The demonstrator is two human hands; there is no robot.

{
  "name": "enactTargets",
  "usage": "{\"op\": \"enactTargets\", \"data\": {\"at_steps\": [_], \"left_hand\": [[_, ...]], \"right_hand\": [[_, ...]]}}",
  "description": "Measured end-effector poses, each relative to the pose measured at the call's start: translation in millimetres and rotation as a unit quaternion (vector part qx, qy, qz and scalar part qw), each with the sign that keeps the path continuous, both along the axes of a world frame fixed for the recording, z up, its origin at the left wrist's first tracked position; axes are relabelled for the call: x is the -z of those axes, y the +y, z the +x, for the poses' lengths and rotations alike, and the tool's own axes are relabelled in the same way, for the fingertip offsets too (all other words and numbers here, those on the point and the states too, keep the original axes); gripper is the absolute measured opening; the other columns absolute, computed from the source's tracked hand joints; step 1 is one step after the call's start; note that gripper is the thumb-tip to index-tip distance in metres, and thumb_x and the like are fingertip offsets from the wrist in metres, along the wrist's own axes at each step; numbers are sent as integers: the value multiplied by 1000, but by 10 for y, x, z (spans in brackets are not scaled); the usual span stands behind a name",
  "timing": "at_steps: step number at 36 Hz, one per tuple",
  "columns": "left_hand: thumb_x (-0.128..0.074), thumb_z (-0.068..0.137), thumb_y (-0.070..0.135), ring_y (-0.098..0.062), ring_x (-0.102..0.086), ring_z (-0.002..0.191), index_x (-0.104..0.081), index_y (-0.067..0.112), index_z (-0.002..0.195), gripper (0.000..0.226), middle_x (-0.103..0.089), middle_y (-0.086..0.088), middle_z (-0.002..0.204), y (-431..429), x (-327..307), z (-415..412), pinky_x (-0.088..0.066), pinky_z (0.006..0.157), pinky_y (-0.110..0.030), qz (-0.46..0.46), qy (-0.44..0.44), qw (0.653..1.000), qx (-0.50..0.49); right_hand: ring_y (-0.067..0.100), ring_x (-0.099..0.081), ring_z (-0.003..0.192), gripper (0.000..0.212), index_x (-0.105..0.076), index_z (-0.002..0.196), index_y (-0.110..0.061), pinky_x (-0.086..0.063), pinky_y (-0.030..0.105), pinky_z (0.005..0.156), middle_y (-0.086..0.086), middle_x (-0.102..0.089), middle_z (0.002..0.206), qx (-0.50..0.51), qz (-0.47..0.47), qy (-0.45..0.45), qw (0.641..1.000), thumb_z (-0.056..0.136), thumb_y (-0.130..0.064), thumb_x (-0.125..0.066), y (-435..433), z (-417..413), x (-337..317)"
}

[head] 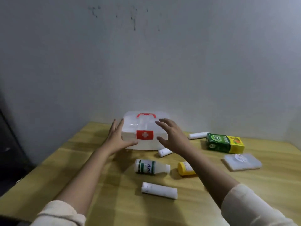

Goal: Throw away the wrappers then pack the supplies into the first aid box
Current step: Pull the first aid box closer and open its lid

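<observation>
A translucent white first aid box [146,126] with a red handle and a red cross label stands closed at the back of the wooden table [65,160]. My left hand [116,137] rests against its left front corner, fingers spread. My right hand [171,136] hovers open at its right front, partly covering it. In front of the box lie a white bottle with a green label [151,167], a yellow container [184,168] partly behind my right forearm, and a white bandage roll [159,190]. A smaller white roll [164,152] lies at the box's front right.
To the right lie another white roll [197,135], a green and yellow carton [225,143] and a flat translucent packet [242,161]. A grey wall rises right behind the table. A dark object stands beyond the table's left edge.
</observation>
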State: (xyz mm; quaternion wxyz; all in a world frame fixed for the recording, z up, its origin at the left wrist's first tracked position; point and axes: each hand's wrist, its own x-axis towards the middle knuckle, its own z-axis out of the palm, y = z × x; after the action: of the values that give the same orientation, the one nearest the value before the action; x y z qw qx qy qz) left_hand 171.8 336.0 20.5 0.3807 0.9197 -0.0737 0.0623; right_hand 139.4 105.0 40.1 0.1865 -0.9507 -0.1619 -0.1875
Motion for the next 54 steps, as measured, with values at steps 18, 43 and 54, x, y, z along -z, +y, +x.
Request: {"op": "enactTargets", "data": {"at_steps": [18,43,54], "left_hand": [[-83,69,29,-20,-26,142,-19,21,151,104,-25,-3,155,-153,278,208,-33,113,-40,-95,-104,990,-28],[-70,65,66,-19,-41,135,-29,25,146,100,-42,0,146,-292,216,104,-40,109,-45,-223,-30,972,-61],[-67,80,49,-21,-27,144,-24,17,151,89,-27,-2,157,-326,195,216,-30,111,-35,-195,0,977,-82]], "right_hand": [[28,-42,134,67,-42,136,-29,-26,54,110,3,-47,143,-76,-124,-146,978,78,-60,-51,-21,513,335],[18,-65,95,28,-66,112,-19,-42,35,89,3,-72,105,-118,149,-75,979,91,-31,-53,-10,543,-136],[25,-62,78,20,-61,100,-23,-44,37,81,-8,-64,82,-93,173,-65,978,94,-35,-46,-2,833,-549]]}}
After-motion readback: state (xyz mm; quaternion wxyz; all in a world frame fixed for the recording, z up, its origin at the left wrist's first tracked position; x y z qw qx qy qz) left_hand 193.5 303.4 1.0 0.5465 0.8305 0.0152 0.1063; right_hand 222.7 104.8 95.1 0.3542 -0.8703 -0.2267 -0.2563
